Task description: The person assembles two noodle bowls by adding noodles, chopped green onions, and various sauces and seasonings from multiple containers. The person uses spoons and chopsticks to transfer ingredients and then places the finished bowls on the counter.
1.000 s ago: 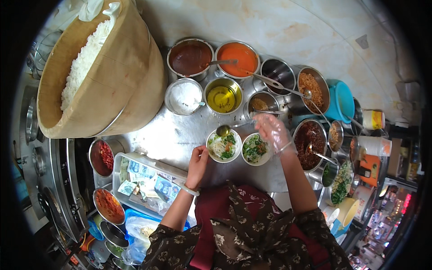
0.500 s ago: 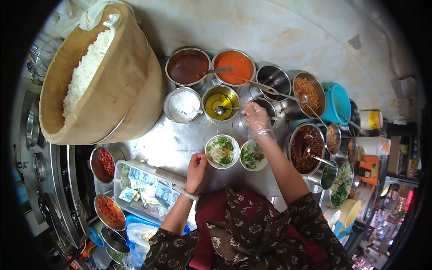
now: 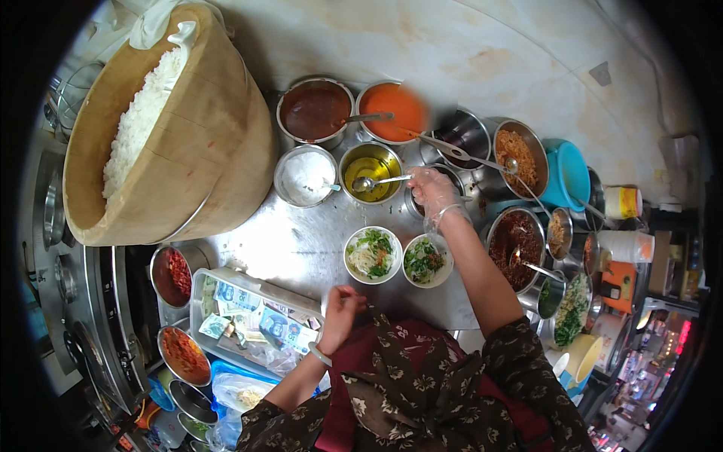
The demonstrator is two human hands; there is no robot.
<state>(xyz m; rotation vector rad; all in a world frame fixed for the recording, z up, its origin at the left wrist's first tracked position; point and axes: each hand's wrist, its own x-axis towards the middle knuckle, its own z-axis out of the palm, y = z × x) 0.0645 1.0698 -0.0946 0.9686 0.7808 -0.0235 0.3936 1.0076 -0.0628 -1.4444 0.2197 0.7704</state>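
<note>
A clear plastic glove covers my right hand (image 3: 431, 190), which is closed on the handle of a metal spoon (image 3: 364, 184). The spoon's bowl hangs over a steel pot of yellow oil (image 3: 380, 162). My left hand (image 3: 343, 310), bare with a pale bangle at its wrist, hovers near my apron with loosely bent fingers and nothing visible in them. Two white bowls stand side by side on the steel counter: the left bowl (image 3: 349, 265) holds pale strands and chopped greens, the right bowl (image 3: 449, 273) darker greens and brown bits. Neither hand touches them.
A large wooden rice tub (image 3: 226, 143) stands at the left. Pots of brown sauce (image 3: 310, 111), orange sauce (image 3: 392, 109) and white powder (image 3: 300, 175) line the back. Seasoning pots crowd the right. A plastic box (image 3: 248, 361) of banknotes sits at the near left.
My left hand has drawn back from the left bowl toward my body. My right hand has shifted slightly, and the spoon now sits higher over the oil pot.
</note>
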